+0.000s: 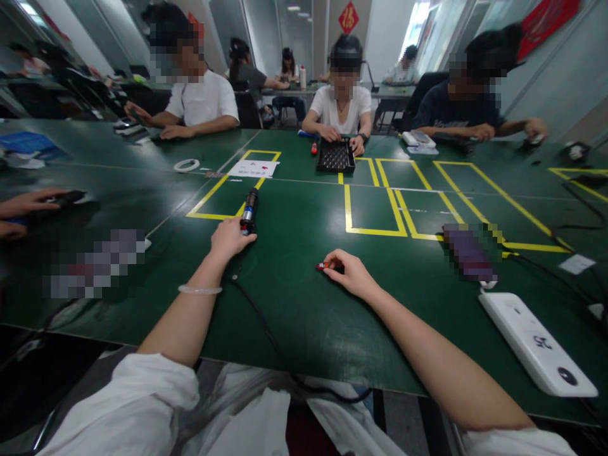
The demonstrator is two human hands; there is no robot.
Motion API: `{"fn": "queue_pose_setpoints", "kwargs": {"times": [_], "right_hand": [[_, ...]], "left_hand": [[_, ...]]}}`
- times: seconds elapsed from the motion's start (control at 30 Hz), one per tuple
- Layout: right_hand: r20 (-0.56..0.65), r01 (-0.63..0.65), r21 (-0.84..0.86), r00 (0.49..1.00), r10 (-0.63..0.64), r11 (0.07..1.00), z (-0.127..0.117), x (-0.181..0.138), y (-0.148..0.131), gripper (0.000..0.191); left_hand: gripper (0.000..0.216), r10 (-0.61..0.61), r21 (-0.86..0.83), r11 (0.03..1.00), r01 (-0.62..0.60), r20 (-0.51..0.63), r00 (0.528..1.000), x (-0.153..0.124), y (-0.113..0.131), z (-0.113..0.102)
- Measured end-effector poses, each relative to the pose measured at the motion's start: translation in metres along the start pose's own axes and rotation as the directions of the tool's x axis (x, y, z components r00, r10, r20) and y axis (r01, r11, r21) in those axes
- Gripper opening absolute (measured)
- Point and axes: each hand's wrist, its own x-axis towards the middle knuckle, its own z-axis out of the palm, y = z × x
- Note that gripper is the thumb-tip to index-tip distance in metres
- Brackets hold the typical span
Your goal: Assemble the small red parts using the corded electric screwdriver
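Observation:
My left hand (pixel 230 237) rests on the green table (pixel 304 304), its fingers closed round the near end of a black corded tool (pixel 249 211) that lies pointing away from me. A bracelet circles that wrist. My right hand (pixel 348 269) lies to the right of it, pinching a small red and black object (pixel 323 266) against the table top. The tool's black cable (pixel 266 329) trails back toward me over the table edge.
Yellow tape rectangles (pixel 375 209) mark the table. A black tray (pixel 335 157) lies in front of the person opposite, beside a white paper (pixel 253 168) and a tape ring (pixel 187 165). A white power strip (pixel 536 342) sits near right. Other people sit around; another person's hand (pixel 28 202) is at left.

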Motion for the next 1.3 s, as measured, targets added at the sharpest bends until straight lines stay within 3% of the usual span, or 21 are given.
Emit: {"fn": "queue_pose_setpoints", "kwargs": {"times": [0.27,0.47,0.6,0.83,1.3], "right_hand": [[-0.014,0.015,-0.007,1.000,-0.016,1.000,0.000,0.000,0.001,0.010],[-0.059,0.048,0.018,0.997,-0.047,0.999,0.000,0.001,-0.001,0.013],[-0.097,0.092,-0.063,0.990,-0.098,0.994,-0.001,0.000,0.000,0.009],[-0.017,0.101,-0.207,0.994,-0.107,0.973,-0.003,-0.002,-0.002,0.003],[-0.039,0.133,-0.163,0.989,-0.141,0.978,-0.004,-0.001,-0.010,0.011]], "left_hand": [[0.067,0.272,-0.083,0.959,-0.272,-0.012,0.962,-0.036,0.061,0.006],[0.065,0.475,-0.170,0.865,-0.472,-0.029,0.880,-0.072,0.103,0.010],[0.063,0.570,-0.226,0.798,-0.558,-0.014,0.821,-0.091,0.121,0.007],[0.063,0.653,-0.270,0.727,-0.631,-0.011,0.757,-0.101,0.127,0.006],[0.060,0.650,-0.230,0.730,-0.643,-0.053,0.758,-0.104,0.129,0.008]]}}
